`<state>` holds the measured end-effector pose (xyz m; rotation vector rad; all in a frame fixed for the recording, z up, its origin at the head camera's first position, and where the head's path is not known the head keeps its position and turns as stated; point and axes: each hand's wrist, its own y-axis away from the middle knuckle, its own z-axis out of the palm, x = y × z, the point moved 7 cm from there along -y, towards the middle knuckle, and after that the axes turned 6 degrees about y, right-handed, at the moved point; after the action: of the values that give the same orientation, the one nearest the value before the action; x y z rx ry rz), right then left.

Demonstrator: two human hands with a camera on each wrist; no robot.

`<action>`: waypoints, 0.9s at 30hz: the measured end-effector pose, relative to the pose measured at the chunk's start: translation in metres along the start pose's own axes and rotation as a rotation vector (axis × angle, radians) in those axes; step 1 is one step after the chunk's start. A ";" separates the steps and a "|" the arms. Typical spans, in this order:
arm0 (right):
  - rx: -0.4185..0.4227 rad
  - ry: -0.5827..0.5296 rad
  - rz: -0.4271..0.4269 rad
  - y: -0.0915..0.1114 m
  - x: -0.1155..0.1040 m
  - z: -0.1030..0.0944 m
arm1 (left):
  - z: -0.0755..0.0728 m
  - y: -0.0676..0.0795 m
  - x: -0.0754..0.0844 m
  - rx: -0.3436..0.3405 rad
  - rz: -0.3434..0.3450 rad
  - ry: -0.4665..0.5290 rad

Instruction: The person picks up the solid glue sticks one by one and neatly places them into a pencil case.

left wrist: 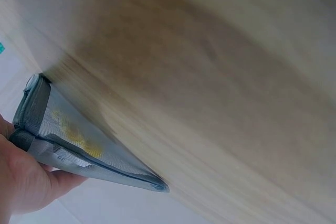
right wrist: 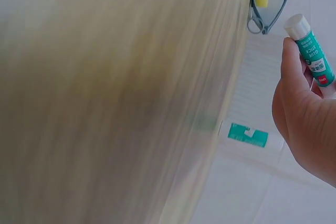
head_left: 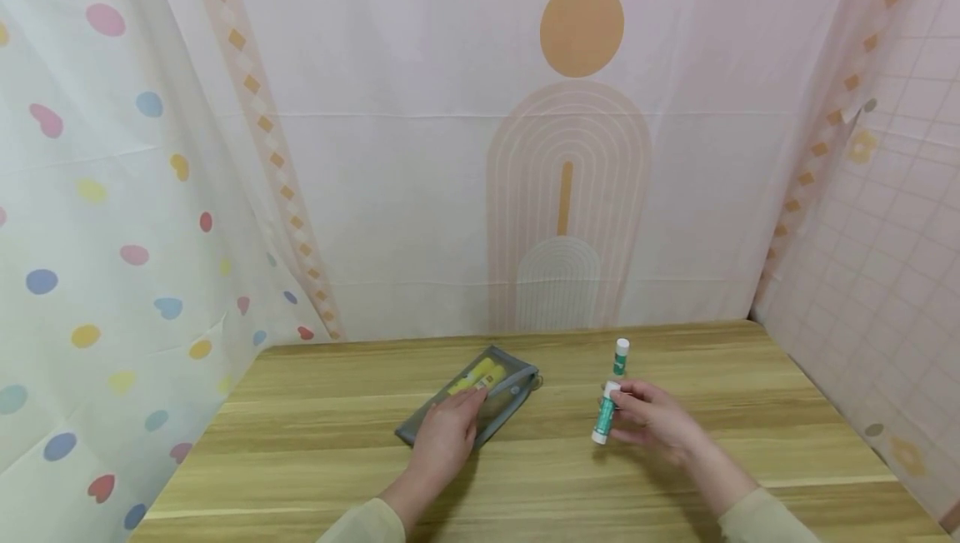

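On the table's left-middle lies a grey mesh zip pouch [head_left: 431, 420] with yellow tubes [head_left: 480, 376] inside. My left hand [head_left: 444, 436] grips the pouch, and in the left wrist view thumb and fingers bend round its edge. The pouch mouth gapes toward the right. To the right of it, my right hand [head_left: 660, 422] pinches a teal glue stick [right wrist: 315, 59] with white ends between thumb and fingers, tilted over the table. Just behind that hand, a second teal glue stick [head_left: 621, 357] stands upright on the wood.
The wooden table [head_left: 315, 476] runs back to a pale patterned curtain [head_left: 405, 218]. A dotted curtain [head_left: 97, 293] hangs along the left, and a checked one [head_left: 885, 276] along the right. A ring [right wrist: 255, 25] hangs at the pouch's corner.
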<state>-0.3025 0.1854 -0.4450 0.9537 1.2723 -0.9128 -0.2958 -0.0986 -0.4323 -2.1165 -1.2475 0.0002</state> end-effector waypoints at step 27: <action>-0.048 -0.071 0.060 -0.026 0.002 0.048 | 0.000 0.000 -0.001 -0.013 -0.005 0.001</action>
<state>-0.3100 0.1312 -0.4459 0.9100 1.1943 -0.8585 -0.2960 -0.0990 -0.4328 -2.1241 -1.2560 -0.0110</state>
